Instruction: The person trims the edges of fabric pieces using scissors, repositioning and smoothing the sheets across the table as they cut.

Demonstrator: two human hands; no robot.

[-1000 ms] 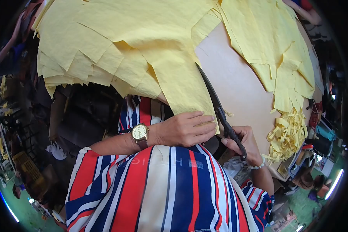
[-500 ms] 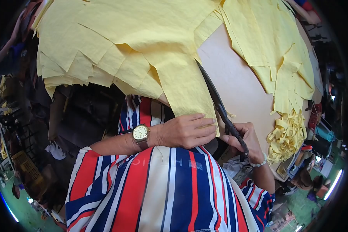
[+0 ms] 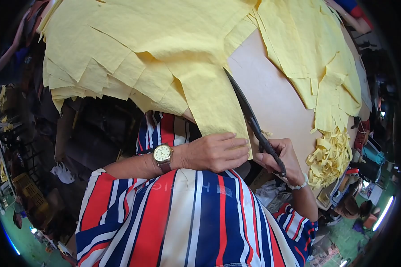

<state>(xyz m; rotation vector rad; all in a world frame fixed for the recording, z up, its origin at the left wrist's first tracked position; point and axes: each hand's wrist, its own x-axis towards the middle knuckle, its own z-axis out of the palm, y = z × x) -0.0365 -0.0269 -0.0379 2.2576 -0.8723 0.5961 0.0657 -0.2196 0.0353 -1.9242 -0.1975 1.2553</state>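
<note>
A: Head view, surface?
B: Pale table, layered yellow cloth, curly scraps at right.
A: Room?
B: Green floor, lit tube, crate, another person's arm top right.
A: Hands?
B: Apart. Right hand closed round black shears, tip at the cloth's edge. Left hand on the cloth's near end; thumb hidden, can't tell if gripping.
A: Writing?
B: Faint shirt letters, an "H" readable; watch brand too small.
</note>
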